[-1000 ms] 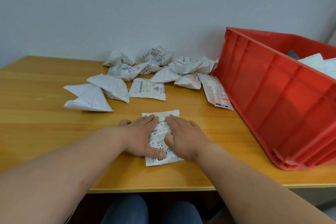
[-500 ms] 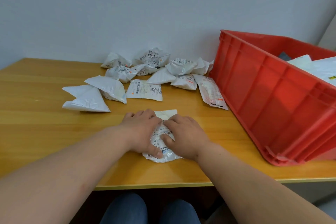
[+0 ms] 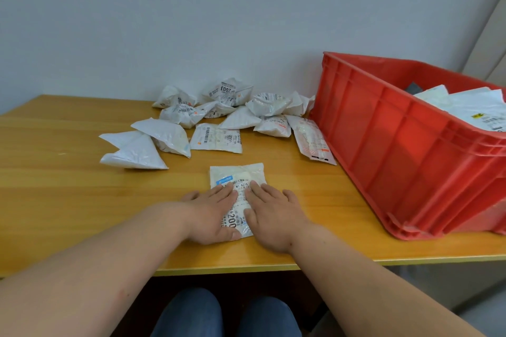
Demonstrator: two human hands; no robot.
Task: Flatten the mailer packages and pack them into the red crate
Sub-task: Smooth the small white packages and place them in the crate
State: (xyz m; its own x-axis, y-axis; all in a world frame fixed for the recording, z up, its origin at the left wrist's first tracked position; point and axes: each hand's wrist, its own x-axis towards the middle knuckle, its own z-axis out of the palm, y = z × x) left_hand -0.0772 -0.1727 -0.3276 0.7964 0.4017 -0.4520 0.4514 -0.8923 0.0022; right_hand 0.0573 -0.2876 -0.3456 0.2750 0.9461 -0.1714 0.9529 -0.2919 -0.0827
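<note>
A white mailer package [image 3: 237, 178] with a printed label lies flat on the wooden table [image 3: 68, 194] in front of me. My left hand [image 3: 212, 215] presses on its left half with straight fingers. My right hand [image 3: 272, 217] presses on its right half the same way. The red crate [image 3: 397, 150] stands to the right, with flattened white mailers [image 3: 471, 107] inside. A pile of several crumpled white mailers [image 3: 221, 115] lies further back by the wall.
A grey wall runs behind the table. Two puffed white mailers [image 3: 142, 145] lie left of the pile, and a long flat one [image 3: 312, 139] rests beside the crate's wall. The table's front edge is just under my wrists. My knees show below it.
Both hands went from bunched fingers on the mailer to flat, spread fingers. The mailer now lies smoother and longer, its far end uncovered.
</note>
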